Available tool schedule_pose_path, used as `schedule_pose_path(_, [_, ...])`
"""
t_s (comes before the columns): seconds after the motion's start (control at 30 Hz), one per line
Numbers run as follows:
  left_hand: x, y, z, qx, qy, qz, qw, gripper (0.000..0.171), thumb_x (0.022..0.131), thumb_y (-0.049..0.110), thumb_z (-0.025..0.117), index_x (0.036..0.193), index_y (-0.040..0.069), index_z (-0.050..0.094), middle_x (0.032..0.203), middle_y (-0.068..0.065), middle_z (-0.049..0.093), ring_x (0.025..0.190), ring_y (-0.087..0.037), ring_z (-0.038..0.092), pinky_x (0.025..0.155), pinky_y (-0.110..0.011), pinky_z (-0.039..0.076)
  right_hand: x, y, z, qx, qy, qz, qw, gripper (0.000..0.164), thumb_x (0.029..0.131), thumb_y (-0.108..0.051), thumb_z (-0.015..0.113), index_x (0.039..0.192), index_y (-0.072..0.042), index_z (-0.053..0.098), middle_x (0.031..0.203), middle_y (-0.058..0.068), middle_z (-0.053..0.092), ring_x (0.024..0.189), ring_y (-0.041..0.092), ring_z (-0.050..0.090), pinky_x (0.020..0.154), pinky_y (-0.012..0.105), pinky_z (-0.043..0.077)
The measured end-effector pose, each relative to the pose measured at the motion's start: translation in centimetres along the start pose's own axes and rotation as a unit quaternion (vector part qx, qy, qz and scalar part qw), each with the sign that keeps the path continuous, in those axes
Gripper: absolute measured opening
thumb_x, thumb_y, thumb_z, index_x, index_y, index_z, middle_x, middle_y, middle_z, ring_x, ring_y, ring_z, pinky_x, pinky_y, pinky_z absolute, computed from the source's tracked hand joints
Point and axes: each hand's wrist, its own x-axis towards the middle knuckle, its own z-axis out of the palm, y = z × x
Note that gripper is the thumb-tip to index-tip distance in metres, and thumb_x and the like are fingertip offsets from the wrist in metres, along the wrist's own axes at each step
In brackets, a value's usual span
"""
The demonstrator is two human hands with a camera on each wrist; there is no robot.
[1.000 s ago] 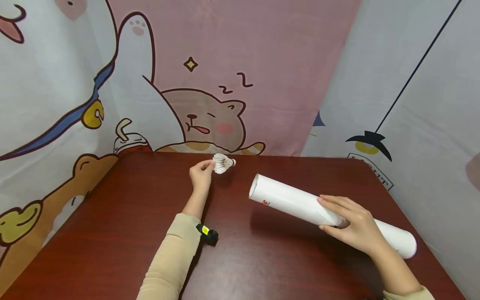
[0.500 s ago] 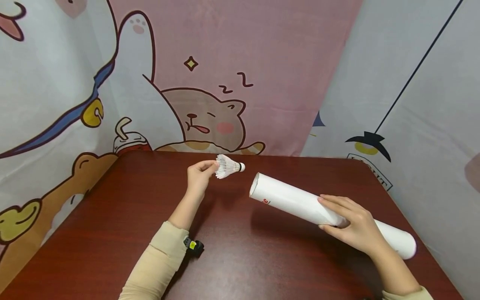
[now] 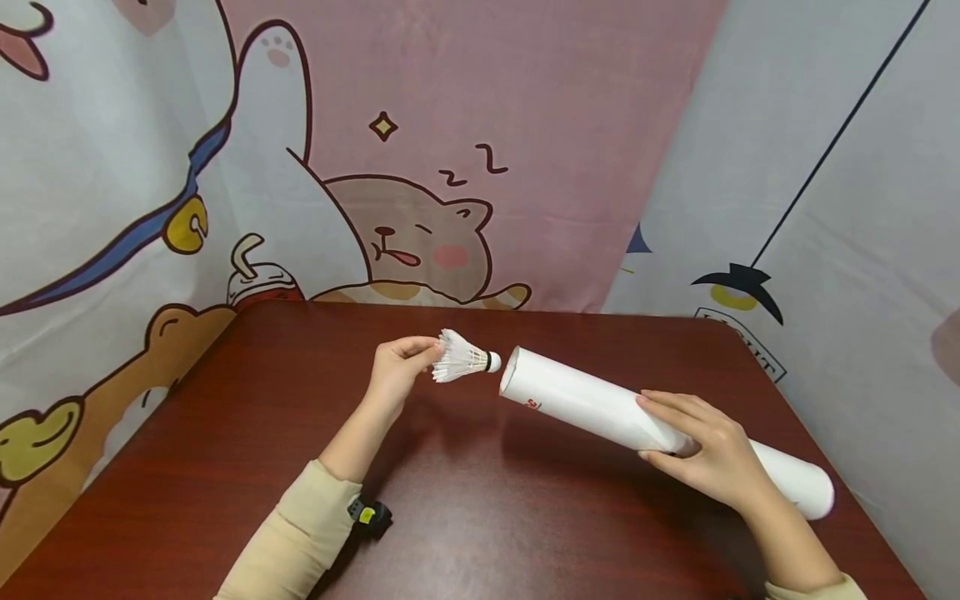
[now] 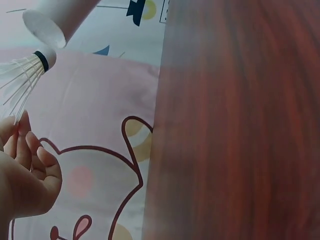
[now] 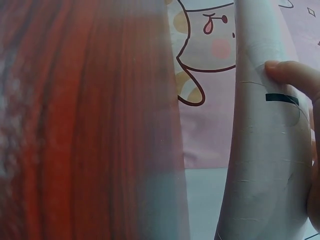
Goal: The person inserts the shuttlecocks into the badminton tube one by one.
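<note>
Between thumb and fingers, my left hand (image 3: pixel 399 368) pinches a white feather shuttlecock (image 3: pixel 463 360) by the edge of its skirt. Its cork points right, a short gap from the open mouth of a long white shuttlecock tube (image 3: pixel 581 392). In the left wrist view the shuttlecock (image 4: pixel 25 75) and the tube's open end (image 4: pixel 47 25) appear close together. My right hand (image 3: pixel 708 450) grips the tube around its middle, tilted with the open end raised to the left. The right wrist view shows the tube (image 5: pixel 270 150) with a thumb pressed on it. The tube's inside is hidden.
A dark red-brown wooden table (image 3: pixel 450 517) lies under both hands. Behind it hangs a cloth backdrop (image 3: pixel 570 167) with cartoon animals. A black wrist device (image 3: pixel 371 515) sits on the left sleeve.
My left hand has moved the shuttlecock right and toward me, bringing its cork closer to the tube's mouth. The right hand and tube have stayed almost still.
</note>
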Motion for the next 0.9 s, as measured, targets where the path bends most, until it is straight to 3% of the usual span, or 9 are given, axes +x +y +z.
schedule_pose_path(0.23, [-0.7,-0.2,0.8,-0.002,-0.021,-0.008,0.9997,0.020,0.083,0.000,0.072,0.096,-0.014,0.067,0.074,0.003,0.068,0.069,-0.010,0.060,0.060,-0.023,0.047,0.0,-0.1,0.0,0.015,-0.010,-0.001,1.000,0.059,0.083,-0.053,0.067,0.121,-0.007,0.067,0.120,0.011,0.063,0.107,0.012,0.055,0.064,0.012,0.039])
schedule_pose_path(0.53, [-2.1,-0.3,2.6,0.002,-0.027,-0.011,0.9996,0.010,0.082,0.002,0.073,0.088,-0.006,0.072,0.077,-0.001,0.069,0.072,-0.012,0.061,0.063,-0.024,0.049,0.0,-0.5,0.1,0.010,-0.012,-0.003,1.000,0.059,0.084,-0.054,0.065,0.121,-0.008,0.067,0.121,0.010,0.063,0.107,0.014,0.056,0.077,0.012,0.036])
schedule_pose_path(0.77, [-2.8,-0.2,3.5,0.006,-0.060,-0.002,0.9982,0.008,0.080,-0.002,0.073,0.086,-0.007,0.072,0.080,-0.006,0.070,0.075,-0.014,0.063,0.071,-0.033,0.052,0.3,-0.6,0.2,0.018,-0.012,-0.012,1.000,0.058,0.083,-0.053,0.067,0.120,-0.008,0.068,0.119,0.011,0.064,0.107,0.015,0.056,0.075,0.012,0.036])
schedule_pose_path(0.9, [-3.0,-0.3,3.7,0.011,-0.071,-0.004,0.9974,0.004,0.080,-0.002,0.074,0.083,-0.003,0.074,0.084,-0.011,0.070,0.076,-0.014,0.063,0.069,-0.029,0.052,0.5,-0.8,0.3,0.031,-0.017,-0.019,0.999,0.058,0.083,-0.050,0.070,0.120,-0.007,0.067,0.120,0.011,0.064,0.107,0.015,0.056,0.078,0.012,0.036])
